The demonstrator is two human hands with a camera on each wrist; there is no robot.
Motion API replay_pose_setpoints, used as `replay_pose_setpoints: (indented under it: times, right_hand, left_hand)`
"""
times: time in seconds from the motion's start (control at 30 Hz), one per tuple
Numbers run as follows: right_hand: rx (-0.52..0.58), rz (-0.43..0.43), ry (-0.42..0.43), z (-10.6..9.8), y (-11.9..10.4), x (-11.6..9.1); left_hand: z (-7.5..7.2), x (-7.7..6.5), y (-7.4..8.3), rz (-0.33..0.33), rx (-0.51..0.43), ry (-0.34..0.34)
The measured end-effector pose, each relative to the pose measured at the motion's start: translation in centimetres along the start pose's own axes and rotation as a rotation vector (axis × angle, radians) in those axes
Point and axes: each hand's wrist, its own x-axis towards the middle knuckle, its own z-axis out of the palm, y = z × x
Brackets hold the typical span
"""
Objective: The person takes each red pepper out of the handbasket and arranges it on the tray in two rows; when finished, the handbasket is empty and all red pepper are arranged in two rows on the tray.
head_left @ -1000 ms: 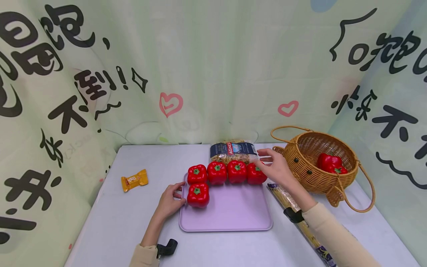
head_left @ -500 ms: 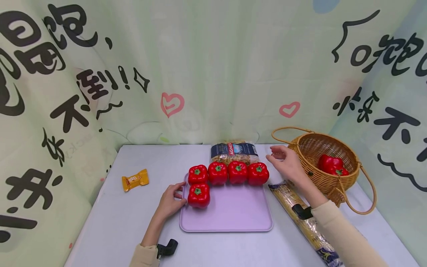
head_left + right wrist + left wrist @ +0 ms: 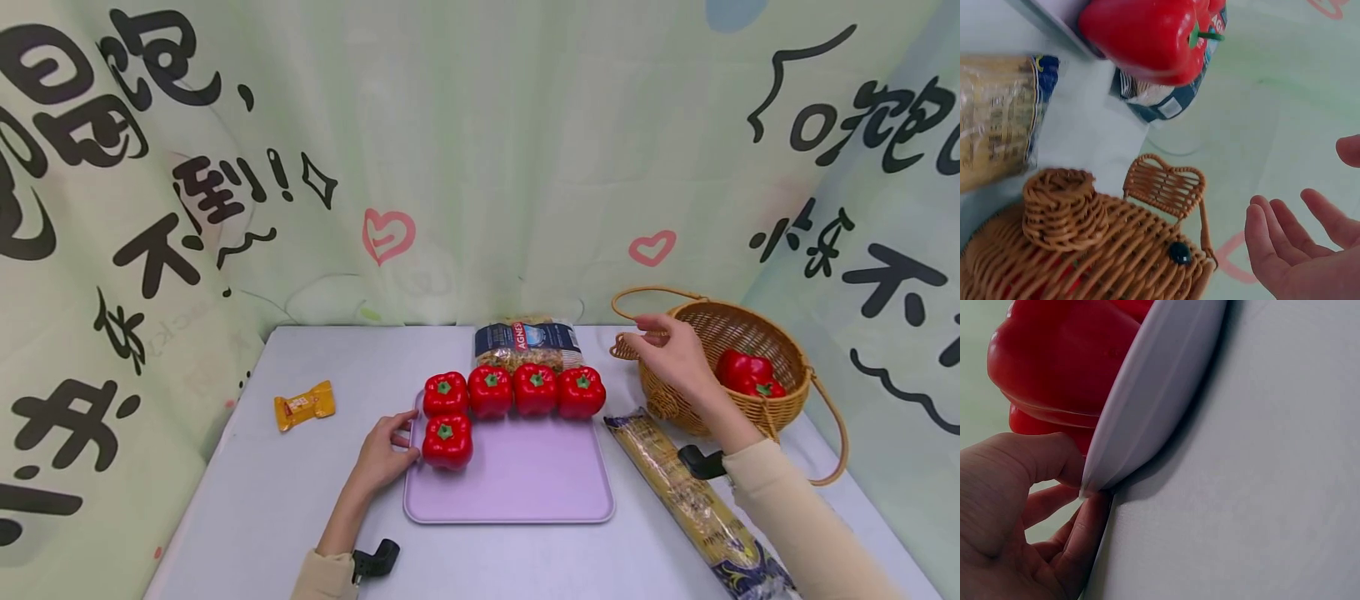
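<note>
Closest to me are my two cream sleeves (image 3: 802, 521), a black strap mount (image 3: 377, 558) at each wrist. On my right a long, clear packet of spaghetti (image 3: 693, 502) lies slantwise on the white table (image 3: 247, 508), its far end just beside the lilac tray (image 3: 532, 487). My left hand (image 3: 384, 452) pinches the tray's left rim, thumb above and fingertips at its underside. Just inside that rim sits one red pepper (image 3: 447, 441), stem up. Right behind it starts a row of four more peppers (image 3: 535, 389), side by side along the tray's far edge. Well off to the left, alone on the table, is a small orange-yellow wrapped snack (image 3: 303, 406).

My right hand (image 3: 678, 354) holds nothing; its fingers are loosely bent, the thumb well apart from them. It is by the left side of the wicker basket (image 3: 716, 321), though I can't judge how high above it. Inside the basket is more red pepper (image 3: 746, 371), possibly two overlapping. Beyond the row lies a bag of pasta (image 3: 528, 343) with a dark blue label, and behind everything hangs a pale green curtain (image 3: 495, 150) with black lettering and pink hearts.
</note>
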Motion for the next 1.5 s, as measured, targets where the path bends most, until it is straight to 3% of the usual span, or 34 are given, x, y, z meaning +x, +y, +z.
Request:
replay_pose_setpoints:
  times: [0.8,1.23,1.5]
  right_hand:
    - [0.004,0.121,-0.031,-3.8,2.9,2.4]
    - [-0.035,0.214,-0.133,-5.6,4.3,3.9]
    - [-0.035,0.27,-0.149,-6.4,6.1,5.2]
  left_hand:
    - [-0.2,-0.2,0.3,0.005,-0.002,0.004]
    - [-0.1,0.1,-0.1,0.004,-0.001,0.002]
    - [-0.2,0.1,-0.1,0.003,-0.005,0.005]
